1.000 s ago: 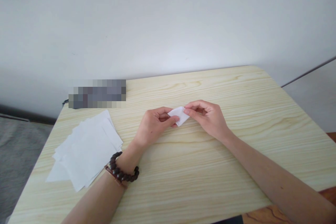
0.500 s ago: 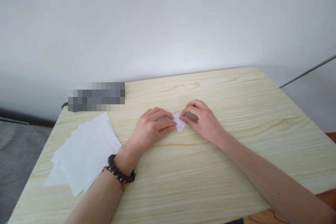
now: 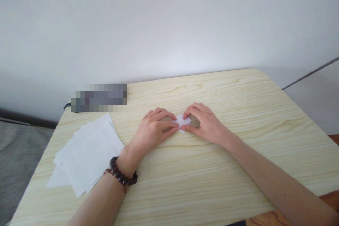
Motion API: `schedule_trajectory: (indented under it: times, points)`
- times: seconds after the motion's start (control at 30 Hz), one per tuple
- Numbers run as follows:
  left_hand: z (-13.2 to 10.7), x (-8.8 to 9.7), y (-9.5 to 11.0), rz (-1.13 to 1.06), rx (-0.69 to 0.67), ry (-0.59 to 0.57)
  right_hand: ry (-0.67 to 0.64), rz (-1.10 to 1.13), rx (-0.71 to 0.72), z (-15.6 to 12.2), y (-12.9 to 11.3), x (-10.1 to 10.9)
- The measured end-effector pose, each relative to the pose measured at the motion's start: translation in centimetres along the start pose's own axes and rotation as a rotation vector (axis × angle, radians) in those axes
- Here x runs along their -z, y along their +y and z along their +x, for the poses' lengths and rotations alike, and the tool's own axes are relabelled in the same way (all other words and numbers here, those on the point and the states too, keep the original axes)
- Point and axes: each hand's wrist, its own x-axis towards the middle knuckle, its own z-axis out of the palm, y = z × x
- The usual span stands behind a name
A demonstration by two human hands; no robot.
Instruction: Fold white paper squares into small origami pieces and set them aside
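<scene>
A small folded piece of white paper (image 3: 181, 121) lies on the light wooden table (image 3: 212, 169) near its middle. My left hand (image 3: 153, 129) comes in from the left, its curled fingers pinching and pressing the paper's left side. My right hand (image 3: 203, 123) meets it from the right, with thumb and fingertips pinched on the paper's right side. Both hands rest low on the tabletop, and most of the paper is hidden beneath the fingers. A dark beaded bracelet (image 3: 122, 174) circles my left wrist.
A loose pile of several white paper sheets (image 3: 84, 153) is spread over the table's left part. A blurred dark object (image 3: 98, 97) sits at the back left edge. A pale wall rises behind; the table's edges fall away left and right.
The paper was held up off the table a second ago; both hands have lowered it onto the tabletop and now press it down, fingers drawn closer together over it.
</scene>
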Motion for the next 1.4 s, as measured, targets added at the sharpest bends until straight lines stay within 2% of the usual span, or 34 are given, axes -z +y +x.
schedule_trajectory:
  times: [0.17, 0.47, 0.6, 0.77, 1.1, 1.4]
  points:
    - [0.0, 0.1, -0.4, -0.012, -0.024, -0.016, -0.027, 0.128, 0.178, -0.4, 1.4, 1.0]
    - [0.1, -0.2, -0.5, -0.043, -0.076, 0.015, 0.099, 0.074, 0.308, -0.3, 2.0, 0.8]
    - [0.1, 0.0, -0.2, -0.023, -0.066, 0.004, 0.083, 0.062, 0.336, -0.2, 1.5, 0.8]
    - [0.2, 0.2, 0.2, 0.005, -0.051, -0.005, 0.06, 0.028, 0.322, -0.2, 1.1, 0.6]
    - [0.0, -0.1, 0.3, 0.032, -0.039, 0.042, 0.094, 0.095, 0.147, -0.4, 1.0, -0.1]
    - [0.1, -0.2, 0.3, 0.071, -0.008, 0.036, 0.138, 0.006, 0.127, -0.7, 0.2, 0.0]
